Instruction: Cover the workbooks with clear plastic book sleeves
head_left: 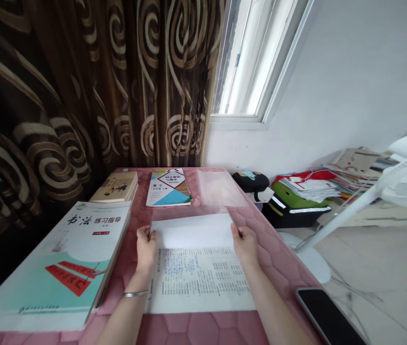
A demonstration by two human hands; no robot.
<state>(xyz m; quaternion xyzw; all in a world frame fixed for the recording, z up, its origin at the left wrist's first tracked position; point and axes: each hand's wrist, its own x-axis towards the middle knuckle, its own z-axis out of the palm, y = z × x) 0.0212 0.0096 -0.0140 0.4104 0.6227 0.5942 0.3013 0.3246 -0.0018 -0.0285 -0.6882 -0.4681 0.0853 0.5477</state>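
Both my hands pinch a white sheet of paper (192, 232) by its left and right edges. My left hand (146, 249), with a silver bracelet on the wrist, is closed on the left edge. My right hand (245, 244) is closed at the upper right corner. Just below the white area, a printed page (203, 282) with blue handwriting lies on the pink quilted cover (196, 328) between my forearms. Whether the sheet and the page are joined I cannot tell. A translucent plastic sheet (221, 189) lies beyond my right hand.
A stack of large workbooks (74, 258) stands at left, smaller books (115, 187) behind it. A mathematics book (169, 187) lies at the far side. A phone (327, 314) is near the right edge. Beyond are a white fan (350, 215), a storage box (293, 206) and dark curtains (124, 86).
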